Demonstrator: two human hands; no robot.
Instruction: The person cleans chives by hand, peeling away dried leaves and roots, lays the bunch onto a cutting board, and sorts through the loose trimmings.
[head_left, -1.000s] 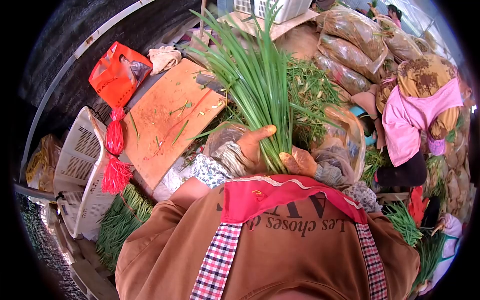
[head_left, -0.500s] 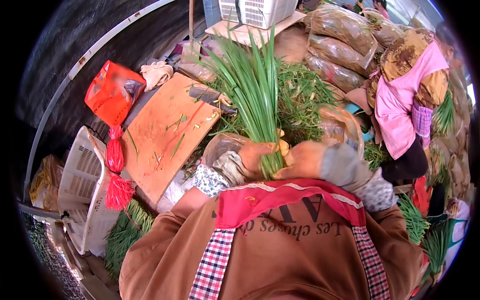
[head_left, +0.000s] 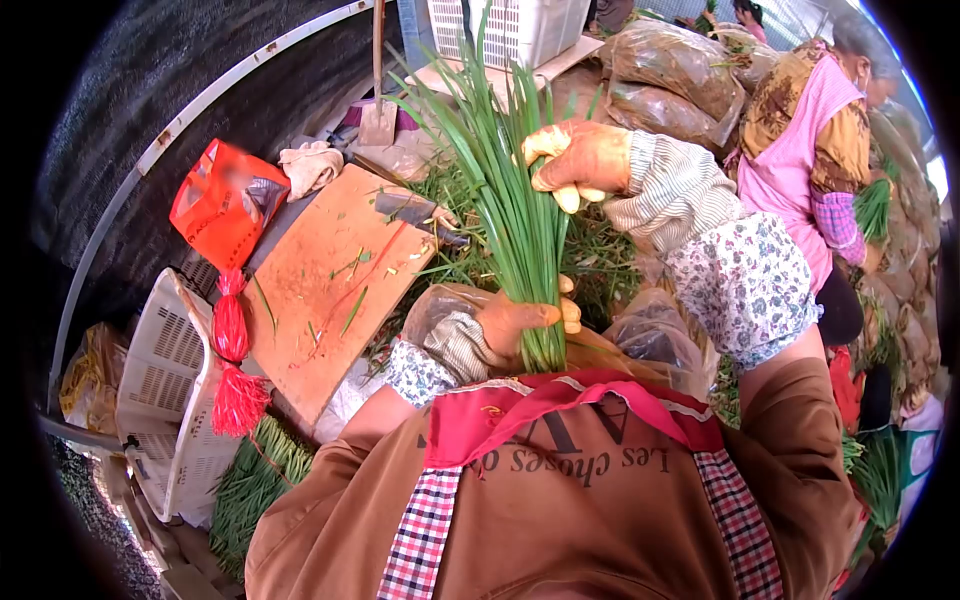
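Observation:
A bundle of long green stalks (head_left: 515,225) stands upright in front of my red-topped apron, its leaves fanning out at the top. My left hand (head_left: 522,322), in an orange glove, is wrapped round the lower part of the bundle. Higher up, at the bundle's right side, is my right hand (head_left: 578,165), also gloved, with its fingers curled; whether they pinch a leaf is too small to tell. Loose green trimmings (head_left: 600,255) lie behind the bundle. To the left is an orange-brown board (head_left: 330,275) with scraps and a dark-bladed knife (head_left: 415,212) at its upper corner.
A red bag (head_left: 225,205) and red strings (head_left: 238,395) are at the left, by a white crate (head_left: 165,390). Filled plastic sacks (head_left: 675,75) lie at the back. Another person in a pink apron (head_left: 795,160) works at the right.
My right hand has risen from the bundle's base to its upper right side. My left hand has kept its hold low on the stalks. The view has shifted slightly.

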